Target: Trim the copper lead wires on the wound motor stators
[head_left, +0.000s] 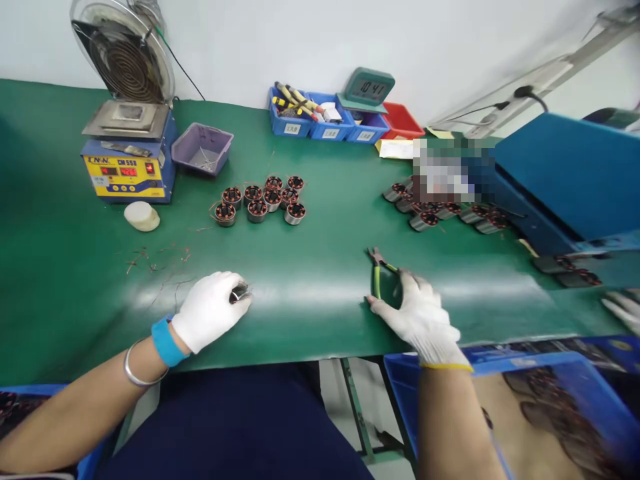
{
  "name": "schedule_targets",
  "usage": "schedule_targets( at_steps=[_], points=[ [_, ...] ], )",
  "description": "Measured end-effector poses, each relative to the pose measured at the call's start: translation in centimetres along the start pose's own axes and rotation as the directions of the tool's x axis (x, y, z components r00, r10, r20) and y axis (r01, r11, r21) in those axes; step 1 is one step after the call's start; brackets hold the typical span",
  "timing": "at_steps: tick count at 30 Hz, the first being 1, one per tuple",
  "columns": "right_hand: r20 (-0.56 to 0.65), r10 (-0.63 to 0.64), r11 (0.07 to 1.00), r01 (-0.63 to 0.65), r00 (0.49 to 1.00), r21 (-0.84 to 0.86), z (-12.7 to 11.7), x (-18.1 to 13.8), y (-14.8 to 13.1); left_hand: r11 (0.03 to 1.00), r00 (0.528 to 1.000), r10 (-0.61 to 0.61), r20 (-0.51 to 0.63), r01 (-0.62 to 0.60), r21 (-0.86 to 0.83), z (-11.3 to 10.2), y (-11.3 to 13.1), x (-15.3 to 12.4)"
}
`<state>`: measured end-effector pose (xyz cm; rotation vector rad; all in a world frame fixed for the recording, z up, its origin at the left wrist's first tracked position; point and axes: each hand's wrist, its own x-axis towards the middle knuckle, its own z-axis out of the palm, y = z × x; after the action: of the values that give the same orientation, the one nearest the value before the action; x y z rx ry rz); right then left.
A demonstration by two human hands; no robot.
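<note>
My left hand (213, 310), in a white glove, is closed around a small motor stator (241, 292); most of it is hidden by the fingers. On the green table, my right hand (417, 307), also gloved, has its thumb and fingers at the two spread handles of green-handled wire cutters (377, 277). The cutters' jaws point away from me. Beyond my left hand stands a group of wound motor stators (257, 210) with copper windings. Loose wire clippings (145, 257) lie to the left.
A yellow-blue solder pot (130, 167) stands at back left beside a purple tray (203, 150). Blue tool bins (290, 123) line the wall. More stators (425, 220) lie near a blue machine (570, 173). Another person's gloved hand (625, 310) is at the right edge. A blue crate (400, 380) sits below.
</note>
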<state>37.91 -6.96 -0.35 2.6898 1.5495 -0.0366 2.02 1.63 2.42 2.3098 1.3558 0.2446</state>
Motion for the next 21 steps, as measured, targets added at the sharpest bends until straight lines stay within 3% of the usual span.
schedule_targets(
  at_steps=[4, 8, 14, 17, 21],
  points=[
    [0.001, -0.027, 0.998, 0.028, 1.000, -0.061, 0.2, 0.7, 1.4, 0.999, 0.999, -0.024, -0.044, 0.023, -0.026, 0.4, -0.9, 0.0],
    [0.110, -0.089, 0.993, 0.097, 0.990, -0.068, -0.4, 1.6, 2.6, 0.998, 0.995, -0.059, -0.086, 0.058, -0.022, 0.0, -1.8, -0.3],
    [0.252, -0.152, 0.945, 0.216, 0.956, -0.247, -2.5, 0.6, -0.3, 0.997, 0.986, -0.067, -0.149, 0.062, -0.036, 0.2, -2.2, -0.5],
    [0.145, -0.148, 0.952, 0.180, 0.978, -0.249, -1.8, 0.5, -1.7, 0.996, 0.985, -0.072, -0.157, 0.064, -0.058, 0.4, -2.2, -0.5],
    [-0.113, -0.220, 0.968, 0.231, 0.969, 0.096, -0.6, -0.5, -3.8, 0.997, 0.987, -0.064, -0.149, 0.058, -0.048, 0.4, -2.3, -0.5]
  ],
)
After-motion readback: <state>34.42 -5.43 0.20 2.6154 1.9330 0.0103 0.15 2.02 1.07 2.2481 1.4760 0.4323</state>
